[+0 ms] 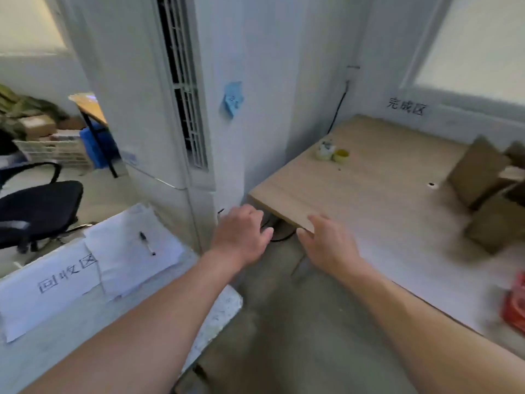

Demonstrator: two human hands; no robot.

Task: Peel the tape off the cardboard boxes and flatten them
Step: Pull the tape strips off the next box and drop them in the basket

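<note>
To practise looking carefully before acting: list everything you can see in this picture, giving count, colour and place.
cardboard boxes: several, exact count unclear, brown, right end of the table
wooden table: one, light brown, right, below the window
small rolls: two, one whitish, one yellow, far side of the table
red object: one, blurred, right edge
air conditioner: one, white, standing centre-left
sticky note: one, blue, on the wall
paper sheets: several, white, left surface
pen: one, black and white, on the sheets
office chair: one, black, far left
left hand: bare, empty, between the surfaces
right hand: bare, empty, at the table's near corner
</note>
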